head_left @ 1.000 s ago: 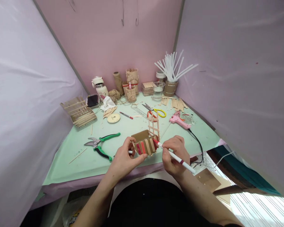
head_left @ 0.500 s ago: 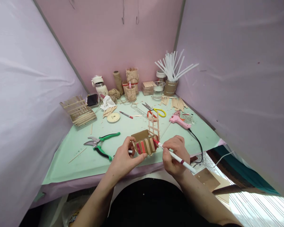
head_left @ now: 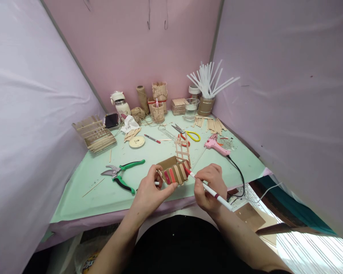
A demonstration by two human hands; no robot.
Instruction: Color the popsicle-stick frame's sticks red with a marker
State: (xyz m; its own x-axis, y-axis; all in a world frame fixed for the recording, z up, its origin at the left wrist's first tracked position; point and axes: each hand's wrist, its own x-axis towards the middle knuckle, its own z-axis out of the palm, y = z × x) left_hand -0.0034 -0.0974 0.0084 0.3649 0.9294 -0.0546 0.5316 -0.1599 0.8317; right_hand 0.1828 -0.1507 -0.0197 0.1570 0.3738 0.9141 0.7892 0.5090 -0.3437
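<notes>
One cardboard box (head_left: pixel 171 170) faced with craft sticks (head_left: pixel 177 175) is gripped by the left hand (head_left: pixel 151 191) over the mint-green table (head_left: pixel 103 203)'s front, while a red-tipped white marker (head_left: pixel 221 200) is held by the right hand (head_left: pixel 213 180) against its right end.

Soft, even light, stretched edges, glare on striped surface (head_left: pixel 311 249)

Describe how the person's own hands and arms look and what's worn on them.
The left hand and right hand are bare; no glove, ring or watch shows. Both forearms are uncovered, except for a dark edge at bottom right, perhaps a sleeve. A black top covers the torso.
</notes>
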